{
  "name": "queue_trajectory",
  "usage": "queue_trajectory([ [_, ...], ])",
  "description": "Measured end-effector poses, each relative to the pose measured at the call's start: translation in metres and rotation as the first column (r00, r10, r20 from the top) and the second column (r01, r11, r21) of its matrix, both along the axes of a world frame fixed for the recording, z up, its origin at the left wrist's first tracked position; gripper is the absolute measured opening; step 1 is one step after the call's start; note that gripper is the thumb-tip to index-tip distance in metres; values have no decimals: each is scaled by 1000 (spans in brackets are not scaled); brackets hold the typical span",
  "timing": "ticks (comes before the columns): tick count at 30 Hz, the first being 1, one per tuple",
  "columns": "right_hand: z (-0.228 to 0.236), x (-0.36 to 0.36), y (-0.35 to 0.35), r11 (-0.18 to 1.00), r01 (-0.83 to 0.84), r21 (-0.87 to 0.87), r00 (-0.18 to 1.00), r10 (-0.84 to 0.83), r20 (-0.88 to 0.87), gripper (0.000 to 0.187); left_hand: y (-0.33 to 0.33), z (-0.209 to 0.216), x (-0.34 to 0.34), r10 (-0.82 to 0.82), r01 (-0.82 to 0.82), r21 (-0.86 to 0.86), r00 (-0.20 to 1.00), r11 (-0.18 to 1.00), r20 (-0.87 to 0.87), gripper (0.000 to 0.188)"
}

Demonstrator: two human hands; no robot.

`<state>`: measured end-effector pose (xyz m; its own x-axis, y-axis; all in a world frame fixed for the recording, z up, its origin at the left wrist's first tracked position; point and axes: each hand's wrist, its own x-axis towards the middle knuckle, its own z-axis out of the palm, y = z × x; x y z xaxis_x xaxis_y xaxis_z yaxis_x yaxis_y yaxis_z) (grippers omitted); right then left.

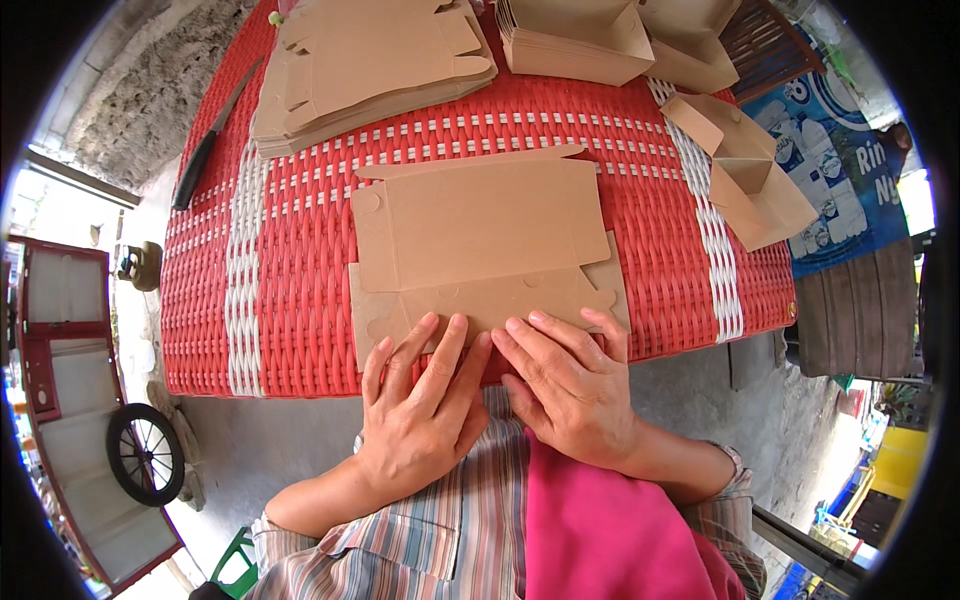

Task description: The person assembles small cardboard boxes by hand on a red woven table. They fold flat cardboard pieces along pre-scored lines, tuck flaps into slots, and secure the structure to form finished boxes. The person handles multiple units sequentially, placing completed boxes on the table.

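A brown cardboard box blank [490, 220], creased and partly folded, lies in front of me on a red and white woven table top [310, 330]. My left hand [425, 400] rests its fingertips on the blank's near edge, fingers spread. Beside it, my right hand [570, 385] presses its fingers on the same edge, further right, with the fingers stretched out. Neither hand grips the cardboard. Small rounded tabs and slots show along the blank's near strip, partly covered by my fingers.
A stack of flat blanks [375, 60] lies at the far left, near a black-handled knife [205, 150]. Nested folded trays [575, 40] stand at the far middle, and an opened box [750, 175] sits at the right. A blue printed banner [850, 170] hangs beyond it.
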<state>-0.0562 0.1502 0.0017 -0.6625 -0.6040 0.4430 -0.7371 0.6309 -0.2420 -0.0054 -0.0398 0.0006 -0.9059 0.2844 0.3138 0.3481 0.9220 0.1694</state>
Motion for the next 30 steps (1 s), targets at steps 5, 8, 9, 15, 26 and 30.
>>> queue_trajectory([
  [5,1,-5,3,997,-29,65,997,34,-66,34,-2,-2,0,-9,9,-18,1000,1000,-17,48],
  [8,1,-10,8,996,-49,80,994,56,-91,31,-8,3,0,-7,6,-29,1000,1000,-20,46],
  [9,1,-11,13,994,-52,92,994,61,-92,31,-12,5,1,-2,1,-33,1000,999,-19,46],
  [15,3,-15,30,996,-33,88,995,41,-89,26,-30,8,10,57,-58,-66,998,996,-13,47],
  [26,12,-28,67,999,43,-15,998,-42,41,28,-43,7,9,113,-102,221,993,970,-37,43],
  [30,20,-40,65,964,241,-114,964,-224,141,40,-45,11,-1,332,-320,482,941,816,64,41],
])
